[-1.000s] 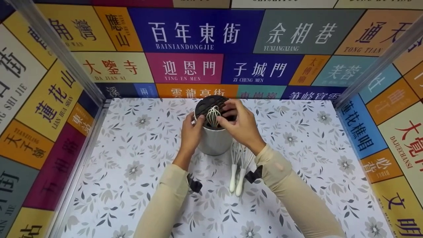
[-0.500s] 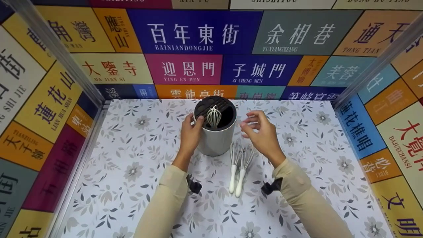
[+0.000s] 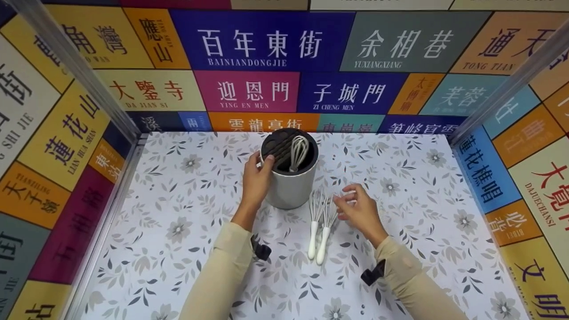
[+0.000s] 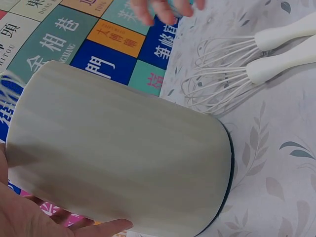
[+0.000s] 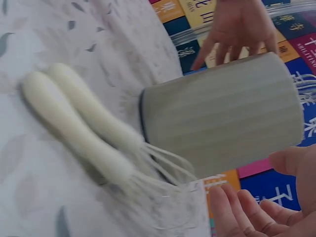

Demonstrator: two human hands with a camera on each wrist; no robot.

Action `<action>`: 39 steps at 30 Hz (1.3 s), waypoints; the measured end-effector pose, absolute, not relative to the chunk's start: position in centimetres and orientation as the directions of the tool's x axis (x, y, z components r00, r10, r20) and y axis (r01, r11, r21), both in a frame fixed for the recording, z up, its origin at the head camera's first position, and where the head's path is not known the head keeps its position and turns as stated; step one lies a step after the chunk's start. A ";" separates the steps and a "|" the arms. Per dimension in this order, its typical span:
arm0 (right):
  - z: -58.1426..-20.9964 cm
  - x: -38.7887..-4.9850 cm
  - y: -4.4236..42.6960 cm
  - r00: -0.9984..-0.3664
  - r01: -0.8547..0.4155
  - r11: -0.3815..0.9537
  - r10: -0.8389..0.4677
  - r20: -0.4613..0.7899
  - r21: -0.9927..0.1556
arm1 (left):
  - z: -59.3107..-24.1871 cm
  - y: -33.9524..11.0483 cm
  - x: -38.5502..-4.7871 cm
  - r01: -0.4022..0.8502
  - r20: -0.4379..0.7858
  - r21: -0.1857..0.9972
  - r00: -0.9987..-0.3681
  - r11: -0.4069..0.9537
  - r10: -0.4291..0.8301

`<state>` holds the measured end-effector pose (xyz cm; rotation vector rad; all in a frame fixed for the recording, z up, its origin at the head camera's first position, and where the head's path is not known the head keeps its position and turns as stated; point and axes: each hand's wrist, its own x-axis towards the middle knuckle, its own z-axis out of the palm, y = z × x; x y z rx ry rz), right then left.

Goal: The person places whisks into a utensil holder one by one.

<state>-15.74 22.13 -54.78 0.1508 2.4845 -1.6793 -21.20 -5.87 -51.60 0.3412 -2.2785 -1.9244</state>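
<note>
A grey cylindrical utensil holder stands upright on the table, its black top insert divided into slots and a larger opening. In that opening a whisk stands with its wires up, leaning right; its handle is hidden inside. My left hand holds the holder's left side, thumb at the rim and fingers along the outer wall. Two white-handled whisks, a left one and a right one, lie side by side in front of the holder. Just right of their wires hovers my right hand, fingers loosely bent around nothing.
The table has a white leaf-and-flower cover. Panels with coloured lettering, including the back panel, enclose it at the back and both sides. A dark wrist camera sits on my right sleeve, another on the left.
My right hand has let go of the whisk in the holder and moved right, then down beside the lying whisks. That whisk now leans to the right. My left hand has stayed put.
</note>
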 end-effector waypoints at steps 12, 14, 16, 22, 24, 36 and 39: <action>-59.3 -13.1 21.9 -0.950 0.279 0.464 0.007 -0.312 -0.841 | -51.6 -5.8 -21.0 -0.091 -0.051 0.984 -0.966 0.150 -0.255; -59.6 -12.9 21.7 -0.945 0.294 0.467 0.012 -0.326 -0.834 | -51.6 -5.8 -21.0 -0.087 -0.045 0.984 -0.966 0.154 -0.256; -59.9 -12.7 21.5 -0.942 0.308 0.467 0.026 -0.335 -0.829 | -51.7 -5.8 -21.0 -0.087 -0.044 0.983 -0.966 0.159 -0.255; -60.5 -12.2 21.1 -0.915 0.384 0.419 0.052 -0.400 -0.823 | -51.8 -5.8 -21.1 -0.085 -0.044 0.984 -0.968 0.157 -0.247; -60.8 -12.1 21.1 -0.904 0.406 0.406 0.050 -0.424 -0.819 | -51.8 -5.8 -21.1 -0.079 -0.040 0.985 -0.969 0.154 -0.243; -61.4 -11.8 20.5 -0.872 0.466 0.337 0.016 -0.490 -0.818 | -51.9 -5.9 -21.3 -0.095 -0.051 0.982 -0.966 0.164 -0.253; -61.4 -11.7 20.5 -0.866 0.477 0.307 0.002 -0.500 -0.824 | -52.0 -5.9 -21.3 -0.088 -0.044 0.983 -0.966 0.161 -0.253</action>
